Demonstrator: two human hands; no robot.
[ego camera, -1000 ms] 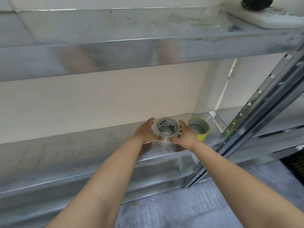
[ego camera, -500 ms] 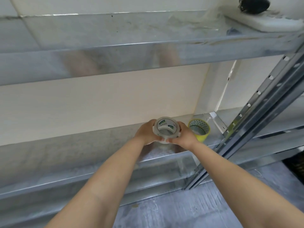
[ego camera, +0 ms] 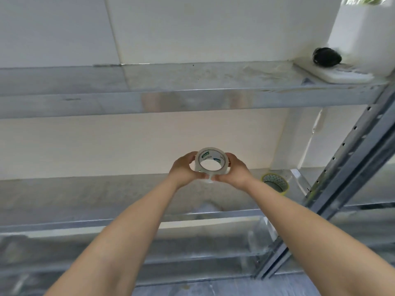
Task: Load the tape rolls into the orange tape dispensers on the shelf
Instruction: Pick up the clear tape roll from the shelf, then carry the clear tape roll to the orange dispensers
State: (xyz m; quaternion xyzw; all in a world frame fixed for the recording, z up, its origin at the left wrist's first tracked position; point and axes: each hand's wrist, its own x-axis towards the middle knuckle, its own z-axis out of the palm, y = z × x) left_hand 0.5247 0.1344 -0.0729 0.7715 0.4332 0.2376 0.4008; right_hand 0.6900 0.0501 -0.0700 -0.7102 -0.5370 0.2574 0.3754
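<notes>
Early stage — left hand (ego camera: 183,170) and right hand (ego camera: 234,171) both grip clear tape roll (ego camera: 210,162); yellow roll (ego camera: 275,182) sits on shelf (ego camera: 106,189) — no orange dispenser visible, nothing loaded.

Both hands holding a clear tape roll above the metal shelf

The left hand (ego camera: 183,169) and right hand (ego camera: 233,170) are gripping the clear tape roll (ego camera: 210,164) from either side, its opening facing the camera, while a yellow tape roll (ego camera: 275,183) is lying on the shelf (ego camera: 85,195) near the right wrist.
</notes>
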